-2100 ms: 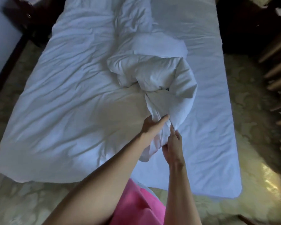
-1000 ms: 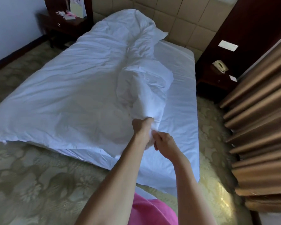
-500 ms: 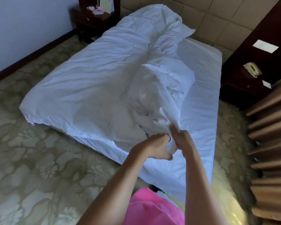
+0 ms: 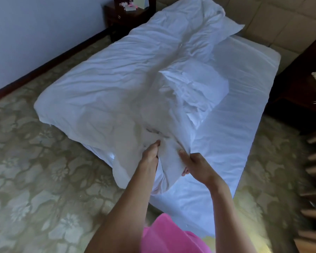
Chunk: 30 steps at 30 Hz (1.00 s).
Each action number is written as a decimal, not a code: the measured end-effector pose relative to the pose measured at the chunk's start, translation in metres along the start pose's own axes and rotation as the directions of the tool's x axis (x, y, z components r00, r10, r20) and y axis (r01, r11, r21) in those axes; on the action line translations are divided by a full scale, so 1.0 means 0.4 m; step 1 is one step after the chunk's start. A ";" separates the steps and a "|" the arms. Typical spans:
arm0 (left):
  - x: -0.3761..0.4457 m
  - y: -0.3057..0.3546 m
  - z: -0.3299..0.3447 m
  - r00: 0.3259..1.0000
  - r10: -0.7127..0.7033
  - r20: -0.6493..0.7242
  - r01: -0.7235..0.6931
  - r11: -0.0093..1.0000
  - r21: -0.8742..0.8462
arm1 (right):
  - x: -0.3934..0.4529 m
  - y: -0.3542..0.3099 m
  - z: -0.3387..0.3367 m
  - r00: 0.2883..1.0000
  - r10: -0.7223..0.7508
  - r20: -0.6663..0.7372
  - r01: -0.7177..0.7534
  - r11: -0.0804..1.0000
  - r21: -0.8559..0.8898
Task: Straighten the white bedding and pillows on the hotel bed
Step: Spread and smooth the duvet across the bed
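Floral carpet (image 4: pixel 35 179), dark nightstand (image 4: pixel 124 17)

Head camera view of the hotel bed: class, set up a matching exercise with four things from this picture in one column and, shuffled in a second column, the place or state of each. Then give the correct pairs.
Things
1. duvet
2. pillow
3. nightstand
4. fitted sheet

Places or states
A. bare and fairly smooth on the right side of the mattress
B. dark wood, in the far corner by the wall
C. bunched, its near end gripped by left hand and right hand
D. at the head of the bed, partly under bedding

Pairs: 1-C, 2-D, 3-B, 4-A
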State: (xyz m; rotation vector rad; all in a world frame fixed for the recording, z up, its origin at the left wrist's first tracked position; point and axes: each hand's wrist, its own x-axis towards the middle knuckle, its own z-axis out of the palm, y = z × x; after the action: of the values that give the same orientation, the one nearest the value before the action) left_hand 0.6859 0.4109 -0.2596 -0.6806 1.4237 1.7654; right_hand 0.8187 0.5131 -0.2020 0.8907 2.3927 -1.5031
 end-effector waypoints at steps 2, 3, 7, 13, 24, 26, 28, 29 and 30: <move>-0.029 -0.017 0.047 0.992 0.088 -0.090 -0.090 0.996 -0.020 | 0.001 0.047 -0.061 0.999 0.043 0.020 -0.046 0.991 0.126; -0.097 -0.005 0.073 0.975 0.186 -0.120 -0.188 0.982 -0.007 | 0.004 0.064 -0.095 0.996 0.085 -0.016 -0.079 0.974 0.212; -0.312 -0.038 0.109 0.874 0.447 0.189 -0.484 0.776 0.405 | 0.026 0.077 -0.182 0.980 0.199 0.020 -0.185 0.864 0.469; -0.443 -0.118 0.039 0.861 0.166 0.481 -0.506 0.381 0.774 | 0.005 0.033 -0.115 0.968 0.188 0.168 -0.205 0.975 0.085; -0.497 -0.336 -0.107 0.999 0.024 0.027 -0.018 0.977 -0.212 | -0.225 0.137 -0.119 0.997 -0.041 -0.060 0.049 0.988 0.145; -0.470 -0.406 -0.082 0.996 -0.026 -0.084 -0.006 0.932 -0.363 | -0.282 0.184 -0.130 0.996 -0.063 0.066 0.055 0.992 0.112; -0.468 -0.465 -0.052 0.988 -0.001 -0.156 -0.060 0.920 -0.387 | -0.310 0.223 -0.169 0.993 -0.031 0.116 0.025 0.998 0.056; -0.488 -0.476 -0.036 0.983 0.048 -0.178 -0.115 0.914 -0.389 | -0.314 0.238 -0.194 0.990 -0.008 0.137 0.003 0.999 0.037; -0.510 -0.485 -0.019 0.974 0.107 -0.201 -0.176 0.916 -0.361 | -0.319 0.248 -0.216 0.986 0.024 0.162 -0.028 0.999 0.018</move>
State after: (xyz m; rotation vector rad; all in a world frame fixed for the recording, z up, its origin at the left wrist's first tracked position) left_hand 0.9613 0.3761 -0.2108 -0.9773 1.2833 2.1702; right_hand 0.9920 0.5689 -0.1795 0.7683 2.2462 -1.5300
